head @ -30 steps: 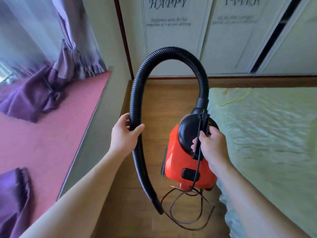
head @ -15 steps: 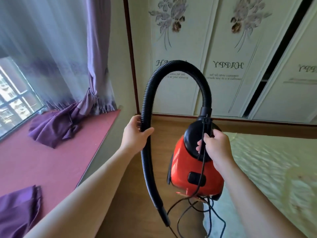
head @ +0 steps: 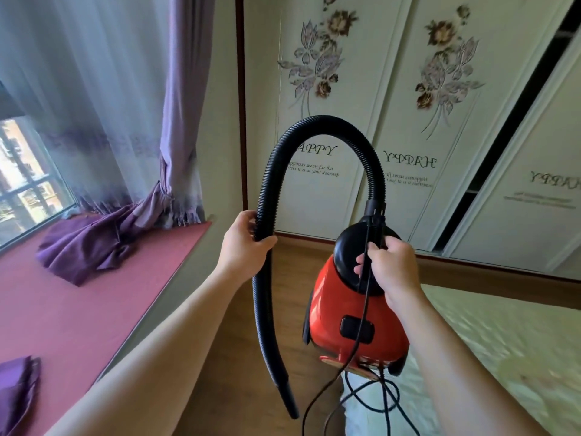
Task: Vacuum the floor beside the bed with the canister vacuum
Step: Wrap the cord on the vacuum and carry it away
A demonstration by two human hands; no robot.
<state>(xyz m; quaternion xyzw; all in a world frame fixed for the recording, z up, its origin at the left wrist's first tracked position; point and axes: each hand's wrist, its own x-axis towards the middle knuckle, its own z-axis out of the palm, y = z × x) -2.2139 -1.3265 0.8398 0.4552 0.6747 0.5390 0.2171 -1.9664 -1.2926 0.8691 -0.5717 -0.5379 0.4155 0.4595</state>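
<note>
Hanging clear of the floor (head: 242,335) at lower centre of the frame, the vacuum (head: 352,319) sits between the window ledge (head: 78,309) at left and the bed (head: 503,347) at right.

Hands: apart. The right hand (head: 390,265) is clamped on the grip at the top of the body, and the cord (head: 361,327) runs past its fingers. The left hand (head: 243,247) is wrapped round the hose (head: 267,190) partway along its left run.

Appearance: compact red body, black domed cap, black switch on the near face. The black ribbed hose rises from the cap, arches at centre frame and drops to a tapered nozzle (head: 290,404), which is well off the floor. The cord trails down in loose loops at bottom centre.

Handling, as judged: the hard shell looks light enough for a one-handed carry by the top grip, which is the sound hold. The hose is flexible and springy and will swing unless held; a lower grip, nearer the nozzle, should steer it better. The ribs give good purchase. The slack cord is a snag and trip risk
</note>
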